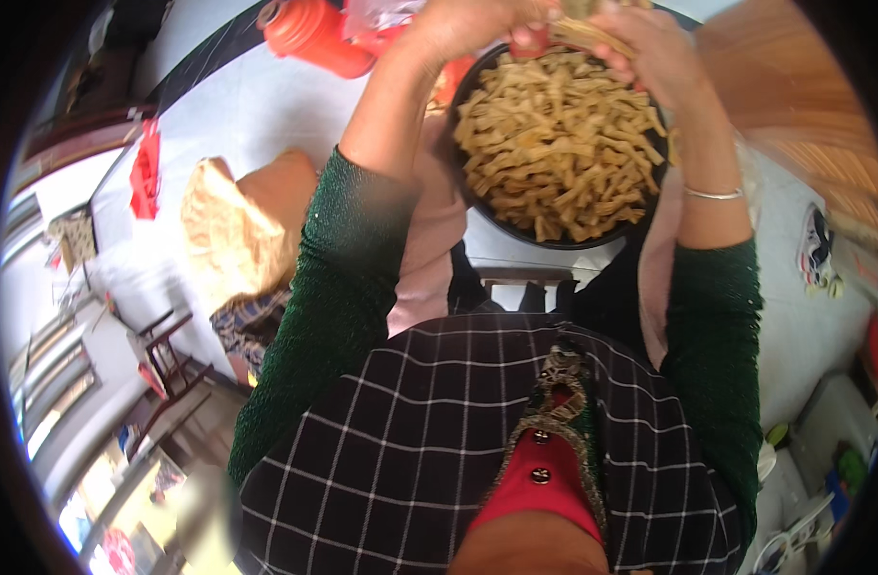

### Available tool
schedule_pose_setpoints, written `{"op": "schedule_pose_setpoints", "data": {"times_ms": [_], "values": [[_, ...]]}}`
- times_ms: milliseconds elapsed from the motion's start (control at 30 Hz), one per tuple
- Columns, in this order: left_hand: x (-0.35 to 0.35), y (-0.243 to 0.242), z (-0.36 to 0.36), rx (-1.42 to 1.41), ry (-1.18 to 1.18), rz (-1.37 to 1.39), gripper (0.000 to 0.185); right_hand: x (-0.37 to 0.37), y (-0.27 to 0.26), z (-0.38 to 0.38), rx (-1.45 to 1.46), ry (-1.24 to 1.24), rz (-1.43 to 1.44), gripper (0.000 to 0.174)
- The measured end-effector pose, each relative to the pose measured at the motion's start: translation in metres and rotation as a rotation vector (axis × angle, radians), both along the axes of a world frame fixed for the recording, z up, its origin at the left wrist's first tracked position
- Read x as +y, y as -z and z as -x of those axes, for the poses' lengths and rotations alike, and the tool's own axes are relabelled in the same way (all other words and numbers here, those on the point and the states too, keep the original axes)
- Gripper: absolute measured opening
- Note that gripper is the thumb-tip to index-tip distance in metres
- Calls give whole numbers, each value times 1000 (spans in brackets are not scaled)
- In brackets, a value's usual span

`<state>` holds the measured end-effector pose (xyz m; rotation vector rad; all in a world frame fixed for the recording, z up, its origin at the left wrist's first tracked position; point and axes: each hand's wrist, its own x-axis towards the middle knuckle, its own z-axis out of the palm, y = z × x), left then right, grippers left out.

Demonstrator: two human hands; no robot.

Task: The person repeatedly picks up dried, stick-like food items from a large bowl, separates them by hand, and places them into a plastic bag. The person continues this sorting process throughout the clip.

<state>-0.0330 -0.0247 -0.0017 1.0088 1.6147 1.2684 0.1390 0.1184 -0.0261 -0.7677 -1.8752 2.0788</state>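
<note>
A round dark pan (475,198) is heaped with tan strips (561,151), seemingly cut dried or pickled food. Above its far rim, at the top of the view, are both my hands. My right hand (651,50), below a silver bangle (712,193), grips a longer tan strip (590,32) that reaches towards my left hand. Curled fingers of my left hand (475,25) are beside a small red object (531,43); whether they hold it is unclear. The frame's top edge cuts off part of both hands and what is between them.
An orange-red bottle (316,36) lies at upper left near clear and red plastic (381,21). A tan paper or cloth bag (223,223) stands on the pale floor to the left. Wooden furniture (798,86) is at upper right; a white cable (791,539) lies at lower right.
</note>
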Motion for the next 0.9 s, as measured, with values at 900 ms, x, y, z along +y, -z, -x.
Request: {"op": "schedule_pose_setpoints", "data": {"times_ms": [900], "values": [[-46,61,44,440,-339,31,34,136,113,-284,-248,791,-69,16]]}}
